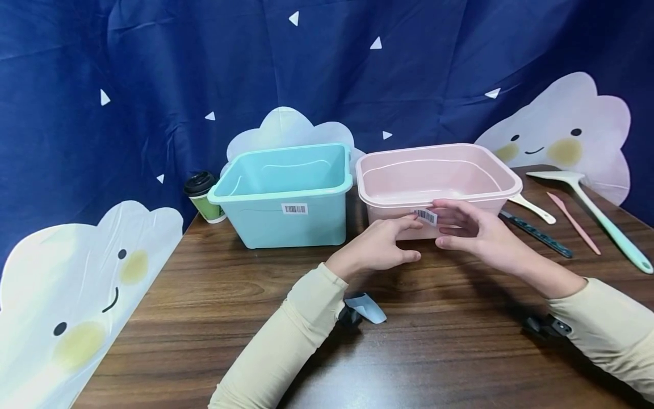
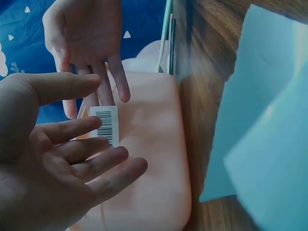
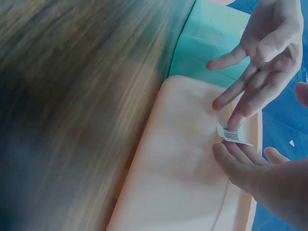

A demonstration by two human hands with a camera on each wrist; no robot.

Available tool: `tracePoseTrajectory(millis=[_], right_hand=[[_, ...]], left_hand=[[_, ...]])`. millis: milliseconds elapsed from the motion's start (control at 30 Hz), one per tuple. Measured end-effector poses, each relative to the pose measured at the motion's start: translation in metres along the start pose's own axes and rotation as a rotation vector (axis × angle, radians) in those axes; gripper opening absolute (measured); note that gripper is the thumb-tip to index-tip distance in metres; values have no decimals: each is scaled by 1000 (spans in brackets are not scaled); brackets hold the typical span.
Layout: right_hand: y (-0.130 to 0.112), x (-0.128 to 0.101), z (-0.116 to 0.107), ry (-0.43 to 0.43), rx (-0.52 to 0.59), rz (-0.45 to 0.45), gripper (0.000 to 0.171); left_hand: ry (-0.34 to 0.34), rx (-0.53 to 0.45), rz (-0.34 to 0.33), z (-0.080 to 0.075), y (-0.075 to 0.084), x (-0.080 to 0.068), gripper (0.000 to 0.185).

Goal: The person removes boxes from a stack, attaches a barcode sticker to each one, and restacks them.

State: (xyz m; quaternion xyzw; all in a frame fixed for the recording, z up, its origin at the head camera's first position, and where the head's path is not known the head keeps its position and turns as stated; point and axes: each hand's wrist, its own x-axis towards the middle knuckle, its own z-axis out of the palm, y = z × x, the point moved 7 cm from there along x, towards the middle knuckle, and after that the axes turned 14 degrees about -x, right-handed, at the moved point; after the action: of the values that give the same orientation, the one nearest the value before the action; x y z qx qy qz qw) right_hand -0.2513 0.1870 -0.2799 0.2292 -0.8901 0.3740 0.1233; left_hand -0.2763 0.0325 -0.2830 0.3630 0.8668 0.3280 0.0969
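Observation:
A white barcode label [image 1: 426, 216] is on the front wall of the pink plastic basin [image 1: 379, 212]. My left hand [image 1: 380, 244] reaches in from the left, fingers fairly straight, with fingertips touching the label. From the other side my right hand [image 1: 477, 232] extends its fingers to the label's right edge, its thumb held apart. One end of the label [image 3: 231, 134] appears to stand off the wall in the right wrist view. To the left stands a light blue bin [image 1: 298, 224] with its own barcode label [image 1: 294, 209].
Below my left wrist lies a torn, folded light blue paper [image 1: 368, 308]. A green paper cup [image 1: 206, 205] with a black lid stands at the back left. Right of the basin lie a dark-handled tool [image 1: 539, 233], a pink stick-like tool [image 1: 574, 223] and a long mint-handled tool [image 1: 610, 230].

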Motion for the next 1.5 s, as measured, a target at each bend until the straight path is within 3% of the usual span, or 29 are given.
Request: tracePoseTrajectory(millis=[500, 1100, 1500], right_hand=[[-6, -2, 4, -31, 31, -32, 69], [-12, -4, 12, -93, 137, -19, 87], [-13, -6, 14, -47, 134, 28, 96]], left_hand=[[61, -43, 25, -4, 1, 0, 53], [50, -104, -7, -2, 0, -1, 54], [58, -108, -7, -3, -1, 0, 54]])
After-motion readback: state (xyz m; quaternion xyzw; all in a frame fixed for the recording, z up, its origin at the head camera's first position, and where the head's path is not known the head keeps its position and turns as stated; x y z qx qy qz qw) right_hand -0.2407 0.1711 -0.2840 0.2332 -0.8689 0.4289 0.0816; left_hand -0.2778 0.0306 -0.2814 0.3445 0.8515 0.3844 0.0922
